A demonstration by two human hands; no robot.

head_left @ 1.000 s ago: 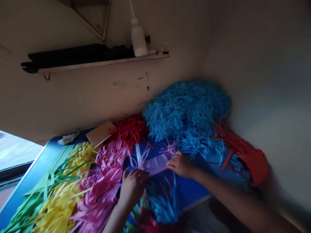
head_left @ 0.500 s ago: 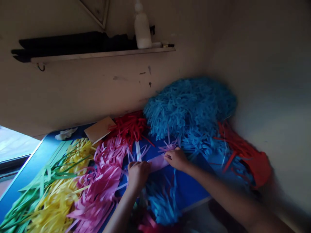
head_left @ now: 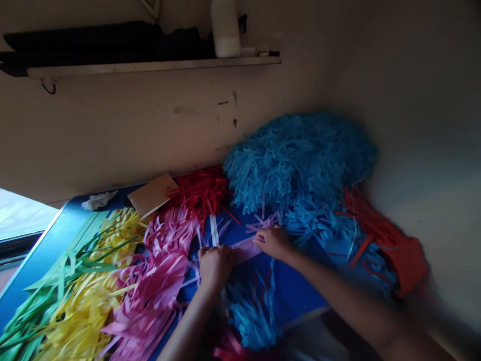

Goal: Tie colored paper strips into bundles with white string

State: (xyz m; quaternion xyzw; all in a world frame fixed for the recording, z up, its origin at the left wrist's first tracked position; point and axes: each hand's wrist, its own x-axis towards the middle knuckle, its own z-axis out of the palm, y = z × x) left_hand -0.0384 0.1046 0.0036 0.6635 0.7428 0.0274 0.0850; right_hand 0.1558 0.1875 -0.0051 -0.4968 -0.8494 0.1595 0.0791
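Note:
My left hand (head_left: pixel 215 263) and my right hand (head_left: pixel 273 242) press on the two ends of a pale lilac fringed paper strip (head_left: pixel 245 248) lying on the blue table (head_left: pixel 296 296). The left hand's fingers are curled over the strip's left end. At the strip's right end, the right hand pinches it where thin lilac fringes (head_left: pixel 263 220) fan out. A small bunch of blue paper strips (head_left: pixel 251 311) lies just below both hands.
Piles of cut paper surround the hands: pink (head_left: pixel 158 281), yellow (head_left: pixel 86 306), green (head_left: pixel 41 296), red (head_left: pixel 201 190), a big blue heap (head_left: pixel 296 160) and red strips (head_left: pixel 391 245) by the right wall. A brown card (head_left: pixel 152 194) and a wall shelf (head_left: pixel 150 65) with a white bottle (head_left: pixel 224 27) sit behind.
My left hand slid up and closed over the left end of the lilac strip. The view tilted down slightly; the right hand stayed on the right end.

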